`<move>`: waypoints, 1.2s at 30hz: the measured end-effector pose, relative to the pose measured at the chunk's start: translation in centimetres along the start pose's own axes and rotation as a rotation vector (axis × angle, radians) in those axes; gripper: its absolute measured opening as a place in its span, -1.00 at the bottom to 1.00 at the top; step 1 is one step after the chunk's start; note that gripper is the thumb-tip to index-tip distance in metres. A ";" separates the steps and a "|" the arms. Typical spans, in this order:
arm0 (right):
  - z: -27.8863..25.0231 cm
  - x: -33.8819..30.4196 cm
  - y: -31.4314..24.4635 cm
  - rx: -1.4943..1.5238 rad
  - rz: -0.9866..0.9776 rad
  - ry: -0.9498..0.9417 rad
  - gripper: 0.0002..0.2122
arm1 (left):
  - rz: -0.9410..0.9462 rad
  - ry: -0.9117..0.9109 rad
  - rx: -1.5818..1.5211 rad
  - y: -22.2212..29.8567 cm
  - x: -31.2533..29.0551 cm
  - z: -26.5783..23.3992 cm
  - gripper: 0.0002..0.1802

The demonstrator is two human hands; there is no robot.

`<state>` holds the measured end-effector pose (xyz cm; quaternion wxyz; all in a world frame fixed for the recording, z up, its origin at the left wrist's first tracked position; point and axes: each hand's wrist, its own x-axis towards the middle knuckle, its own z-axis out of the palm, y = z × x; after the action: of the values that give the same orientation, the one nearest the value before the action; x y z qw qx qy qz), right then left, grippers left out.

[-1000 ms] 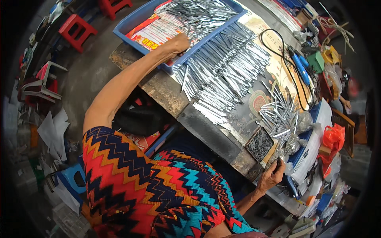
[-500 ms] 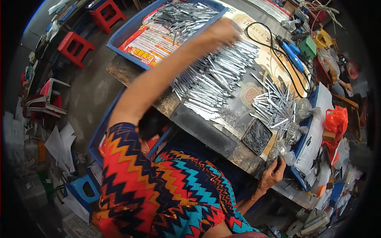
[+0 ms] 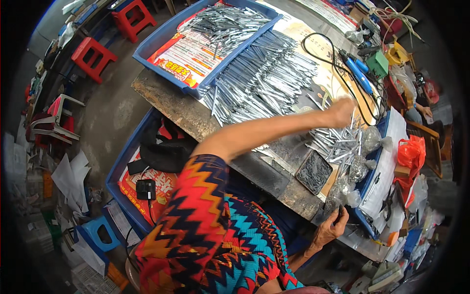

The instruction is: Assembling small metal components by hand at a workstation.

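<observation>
My left hand [image 3: 342, 111] is over the smaller loose pile of slim silver metal pieces [image 3: 338, 142] on the right of the worktable. Motion blurs it and its fingers are not clear, so whatever it may hold cannot be made out. A larger spread of similar slim metal pieces [image 3: 274, 73] lies left of it in dense rows. At the table's near right edge, my right hand [image 3: 332, 229] has curled fingers with dark tips; what they grip is too small to tell. Just beyond it are clear plastic bags [image 3: 342, 188] and a square dark tin of small dark pieces [image 3: 314, 171].
A blue tray [image 3: 196, 88] holding more metal pieces stands at the far left. Blue-handled corded tools [image 3: 360, 73] lie at the back right. Another blue bin [image 3: 117, 171] sits below the table's left edge; red stools [image 3: 93, 56] stand on the floor.
My left hand has swept right and nearer, from the far side of the large spread to the smaller pile. My right hand stays near the table edge, almost unmoved.
</observation>
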<state>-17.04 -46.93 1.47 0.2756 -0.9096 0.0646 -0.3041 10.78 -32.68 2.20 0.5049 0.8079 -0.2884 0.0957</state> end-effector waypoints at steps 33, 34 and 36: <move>2.5 2.0 -2.4 -0.008 -0.097 -0.129 -0.85 | -0.724 -0.124 0.487 -17.4 -12.5 -28.2 -0.19; 2.5 2.0 -2.3 -0.024 -0.107 -0.136 -0.85 | -0.679 -0.103 0.503 -17.6 -12.8 -28.1 -0.18; 2.4 2.1 -2.8 -0.026 -0.077 -0.137 -0.86 | -0.574 -0.078 0.526 -16.4 -12.4 -27.2 -0.14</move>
<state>-14.07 -44.01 2.47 0.2559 -0.9336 0.0146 -0.2504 13.61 0.90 -2.95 0.2752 0.9607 -0.0354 -0.0094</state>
